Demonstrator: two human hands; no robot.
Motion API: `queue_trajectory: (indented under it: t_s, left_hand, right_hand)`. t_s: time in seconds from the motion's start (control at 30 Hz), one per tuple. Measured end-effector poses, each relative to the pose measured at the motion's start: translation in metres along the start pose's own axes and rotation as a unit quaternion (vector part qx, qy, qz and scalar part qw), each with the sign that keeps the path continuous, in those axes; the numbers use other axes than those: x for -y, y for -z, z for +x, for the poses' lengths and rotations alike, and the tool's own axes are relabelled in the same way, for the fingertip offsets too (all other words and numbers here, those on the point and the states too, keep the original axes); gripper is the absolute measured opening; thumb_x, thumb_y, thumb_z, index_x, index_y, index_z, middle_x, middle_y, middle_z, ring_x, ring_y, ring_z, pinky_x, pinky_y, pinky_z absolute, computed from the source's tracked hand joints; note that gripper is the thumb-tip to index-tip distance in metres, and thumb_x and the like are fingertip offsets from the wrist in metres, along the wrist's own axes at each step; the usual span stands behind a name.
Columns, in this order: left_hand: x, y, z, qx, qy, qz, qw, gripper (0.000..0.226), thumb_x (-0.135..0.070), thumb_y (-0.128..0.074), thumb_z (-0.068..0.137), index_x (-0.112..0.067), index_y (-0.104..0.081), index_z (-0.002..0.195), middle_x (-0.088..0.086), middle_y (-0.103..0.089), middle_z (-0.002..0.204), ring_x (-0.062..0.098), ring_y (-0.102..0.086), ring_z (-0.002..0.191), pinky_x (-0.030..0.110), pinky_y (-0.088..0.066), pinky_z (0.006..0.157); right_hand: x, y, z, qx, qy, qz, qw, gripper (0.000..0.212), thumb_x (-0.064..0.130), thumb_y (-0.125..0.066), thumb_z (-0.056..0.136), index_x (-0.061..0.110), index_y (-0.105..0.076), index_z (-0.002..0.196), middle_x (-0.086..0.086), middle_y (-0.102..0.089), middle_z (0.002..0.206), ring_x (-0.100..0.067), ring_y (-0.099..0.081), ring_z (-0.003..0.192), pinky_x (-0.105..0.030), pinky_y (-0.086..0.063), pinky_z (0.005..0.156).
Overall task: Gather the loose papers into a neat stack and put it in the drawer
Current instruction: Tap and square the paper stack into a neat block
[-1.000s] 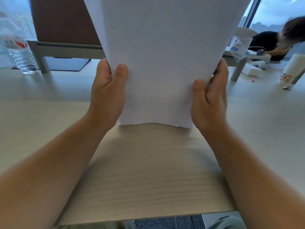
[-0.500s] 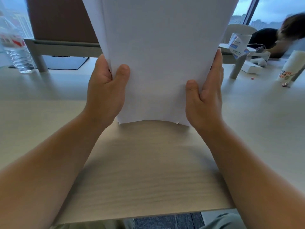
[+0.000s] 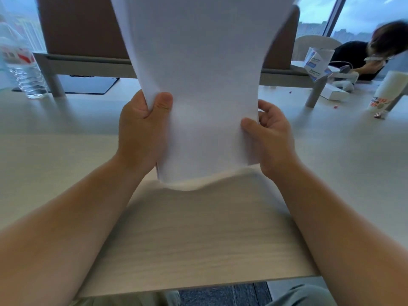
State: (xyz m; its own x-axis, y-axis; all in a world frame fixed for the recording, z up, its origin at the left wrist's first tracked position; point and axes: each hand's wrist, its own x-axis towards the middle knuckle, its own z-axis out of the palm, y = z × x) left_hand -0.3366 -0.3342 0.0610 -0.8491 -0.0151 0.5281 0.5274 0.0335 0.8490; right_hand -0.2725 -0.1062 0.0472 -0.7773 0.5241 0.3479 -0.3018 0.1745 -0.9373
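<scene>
Both forearms reach forward over the near edge of the bench (image 3: 198, 239), hands level with each other and apart, one on each side of the papers (image 3: 198, 85); the left hand (image 3: 141, 131) grips the stack's left edge, thumb pressed on the near face and the fingers hidden behind the sheets; the right hand (image 3: 271, 133) pinches the right edge, thumb on the near face, fingers curled round the back; the papers stand upright on their bottom edge, which meets the bench near its middle and looks blurred and wavy, so whether it presses down or just touches I cannot tell; the top of the stack runs out of view above; at the far left edge of the bench stands a water bottle (image 3: 24, 69), its contents unclear through the blur, and beside it lies a dark pad (image 3: 88, 85) under the foot of a divider (image 3: 81, 25); towards the far right corner stand a white cup (image 3: 388, 91) with printed lettering, what it holds hidden, a tilted white-and-blue carton (image 3: 315, 62) and a flat white box (image 3: 333, 93); beyond them another person (image 3: 375, 51) in a dark top leans over the far right edge.
</scene>
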Motion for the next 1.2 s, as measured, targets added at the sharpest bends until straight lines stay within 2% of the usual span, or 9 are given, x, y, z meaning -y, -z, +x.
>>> queue_trajectory:
  t_s: [0.1,0.2,0.33,0.5,0.6,0.73,0.87,1.0,1.2]
  left_hand:
    - [-0.001,-0.002,0.002,-0.058,0.055,-0.071,0.994,0.015,-0.032,-0.057,0.105,-0.031,-0.071,0.101,-0.021,-0.076,0.091,-0.002,-0.071,0.085,0.018,-0.055,0.073]
    - [0.0,-0.006,0.004,-0.103,0.113,-0.147,0.977,0.015,-0.032,-0.056,0.106,-0.028,-0.07,0.107,-0.019,-0.078,0.096,0.001,-0.074,0.091,0.022,-0.058,0.079]
    - [0.002,-0.012,0.005,-0.093,0.175,-0.201,0.959,0.014,-0.034,-0.056,0.106,-0.028,-0.068,0.103,-0.018,-0.079,0.099,0.005,-0.076,0.094,0.033,-0.062,0.091]
    - [0.004,-0.018,0.004,0.003,0.234,-0.269,0.934,0.013,-0.015,-0.061,0.105,-0.025,-0.068,0.108,-0.014,-0.08,0.097,0.008,-0.078,0.091,0.03,-0.062,0.077]
    - [0.006,-0.013,0.009,0.027,0.233,-0.277,0.932,0.03,-0.001,-0.065,0.098,-0.016,-0.068,0.123,0.003,-0.079,0.112,0.021,-0.077,0.098,0.039,-0.063,0.081]
    - [0.002,0.001,0.019,-0.017,0.245,-0.327,0.912,0.034,-0.012,-0.057,0.098,-0.018,-0.066,0.13,0.005,-0.078,0.114,0.027,-0.075,0.109,0.044,-0.063,0.084]
    - [-0.001,0.022,0.028,0.032,0.239,-0.287,0.927,0.041,-0.033,-0.043,0.101,-0.019,-0.068,0.131,0.005,-0.077,0.12,0.032,-0.073,0.114,0.05,-0.061,0.088]
    - [-0.001,0.026,0.03,0.067,0.237,-0.166,0.955,0.029,-0.037,-0.054,0.101,-0.025,-0.066,0.124,0.001,-0.076,0.108,0.028,-0.073,0.106,0.047,-0.064,0.083]
    - [0.002,0.033,0.04,-0.014,0.267,-0.119,0.956,0.019,-0.047,-0.062,0.098,-0.032,-0.067,0.109,-0.005,-0.076,0.109,0.023,-0.075,0.099,0.042,-0.064,0.08]
  right_hand:
    - [0.002,0.004,0.006,0.01,-0.088,0.174,0.981,0.043,0.004,-0.068,0.089,0.014,-0.058,0.13,-0.011,-0.073,0.104,-0.027,-0.071,0.093,-0.042,-0.057,0.081]
    - [0.007,-0.001,0.002,0.105,-0.154,0.284,0.941,0.029,0.004,-0.057,0.097,0.013,-0.059,0.124,-0.008,-0.074,0.102,-0.02,-0.073,0.09,-0.035,-0.063,0.081]
    - [0.002,-0.018,-0.018,0.241,-0.2,0.217,0.925,0.038,0.014,-0.066,0.09,0.014,-0.059,0.127,-0.007,-0.075,0.111,-0.023,-0.074,0.094,-0.048,-0.057,0.096]
    - [-0.003,-0.021,-0.008,0.078,-0.211,0.156,0.962,0.03,0.005,-0.057,0.103,0.01,-0.061,0.132,-0.007,-0.075,0.117,-0.025,-0.074,0.095,-0.039,-0.065,0.072]
    - [-0.004,-0.011,0.002,-0.009,-0.162,0.147,0.976,0.021,0.007,-0.056,0.104,0.025,-0.063,0.111,0.007,-0.078,0.101,-0.013,-0.076,0.086,-0.035,-0.063,0.072]
    - [0.0,0.006,0.012,-0.114,-0.09,0.131,0.981,0.014,0.006,-0.059,0.101,0.018,-0.065,0.101,-0.001,-0.078,0.092,-0.018,-0.075,0.081,-0.041,-0.063,0.08]
    - [0.003,0.018,0.015,-0.149,-0.037,0.05,0.987,0.011,0.013,-0.062,0.095,0.022,-0.068,0.093,0.002,-0.077,0.094,-0.018,-0.073,0.085,-0.044,-0.062,0.084]
    - [0.005,0.021,0.012,-0.162,0.038,-0.059,0.984,0.01,0.02,-0.061,0.093,0.028,-0.064,0.088,0.015,-0.07,0.083,-0.007,-0.065,0.077,-0.033,-0.056,0.076]
    - [0.007,0.022,0.012,-0.171,0.083,-0.093,0.977,0.014,0.017,-0.059,0.092,0.029,-0.06,0.084,0.019,-0.063,0.073,0.0,-0.057,0.068,-0.025,-0.049,0.068]
